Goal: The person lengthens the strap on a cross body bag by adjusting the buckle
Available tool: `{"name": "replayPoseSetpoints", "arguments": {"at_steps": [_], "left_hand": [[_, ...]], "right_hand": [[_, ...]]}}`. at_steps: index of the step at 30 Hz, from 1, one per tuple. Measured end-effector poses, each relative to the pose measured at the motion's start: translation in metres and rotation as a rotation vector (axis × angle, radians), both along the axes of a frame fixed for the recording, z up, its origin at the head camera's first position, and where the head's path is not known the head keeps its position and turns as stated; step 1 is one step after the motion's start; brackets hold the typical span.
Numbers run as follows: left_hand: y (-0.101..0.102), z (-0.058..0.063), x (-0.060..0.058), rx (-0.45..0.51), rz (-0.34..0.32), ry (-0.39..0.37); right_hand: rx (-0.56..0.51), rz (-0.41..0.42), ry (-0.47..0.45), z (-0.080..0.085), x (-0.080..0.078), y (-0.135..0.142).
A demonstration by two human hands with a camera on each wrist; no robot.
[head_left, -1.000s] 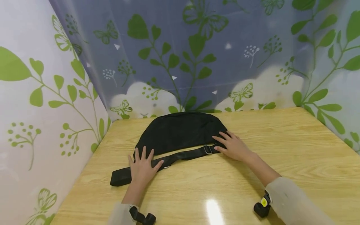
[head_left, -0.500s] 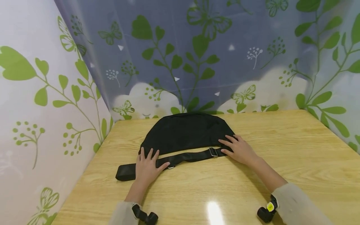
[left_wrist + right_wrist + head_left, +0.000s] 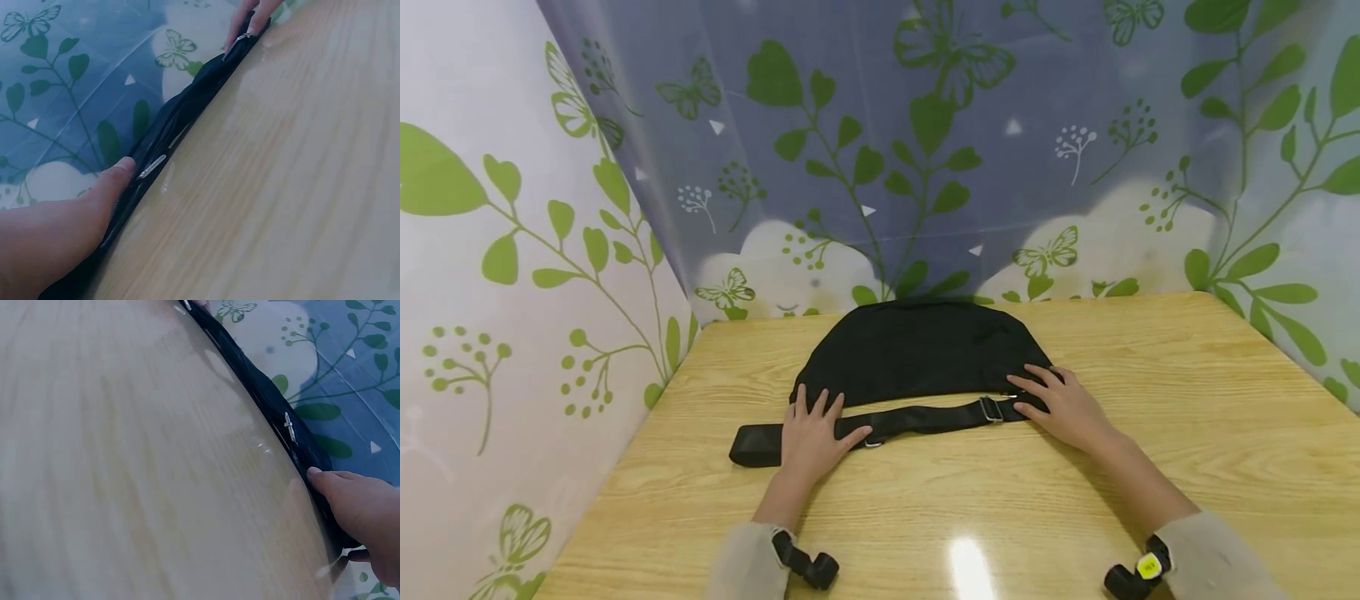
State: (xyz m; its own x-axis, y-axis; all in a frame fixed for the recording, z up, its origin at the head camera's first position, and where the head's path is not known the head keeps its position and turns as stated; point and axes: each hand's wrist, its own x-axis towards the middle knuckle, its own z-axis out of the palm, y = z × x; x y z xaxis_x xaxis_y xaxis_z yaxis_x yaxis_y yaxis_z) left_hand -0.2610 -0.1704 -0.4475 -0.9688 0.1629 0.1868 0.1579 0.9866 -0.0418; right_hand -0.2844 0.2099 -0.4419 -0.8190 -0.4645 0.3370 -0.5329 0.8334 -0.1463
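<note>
A black waist bag lies flat on the wooden table, its curved side toward the back. Its black strap runs along the front, with a metal slider buckle near the right end and a folded end at the left. My left hand rests with spread fingers across the strap and the bag's lower left corner. At the lower right corner, my right hand lies with extended fingers over the bag and strap end. In the right wrist view, the right thumb touches the strap's edge.
The light wooden table extends in front and to both sides of the bag. Behind it hangs a blue cloth printed with leaves and butterflies. A pale printed cloth borders the left side.
Both hands and the bag have shifted to the right along the table. The strap's folded left end has moved right with them, and the hands keep their places on the bag.
</note>
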Motion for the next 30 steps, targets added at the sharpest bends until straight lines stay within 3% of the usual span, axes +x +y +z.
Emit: {"name": "replayPoseSetpoints", "arguments": {"at_steps": [6, 20, 30], "left_hand": [[0.016, 0.002, -0.004, 0.005, -0.027, -0.014], [0.051, -0.002, -0.011, -0.052, -0.059, -0.012], [0.067, 0.0, -0.013, -0.099, -0.048, -0.011]], "right_hand": [[-0.023, -0.018, 0.026, -0.005, 0.003, 0.017], [-0.048, -0.091, -0.014, -0.01, 0.01, 0.051], [-0.092, -0.111, 0.059, -0.011, 0.009, 0.059]]}}
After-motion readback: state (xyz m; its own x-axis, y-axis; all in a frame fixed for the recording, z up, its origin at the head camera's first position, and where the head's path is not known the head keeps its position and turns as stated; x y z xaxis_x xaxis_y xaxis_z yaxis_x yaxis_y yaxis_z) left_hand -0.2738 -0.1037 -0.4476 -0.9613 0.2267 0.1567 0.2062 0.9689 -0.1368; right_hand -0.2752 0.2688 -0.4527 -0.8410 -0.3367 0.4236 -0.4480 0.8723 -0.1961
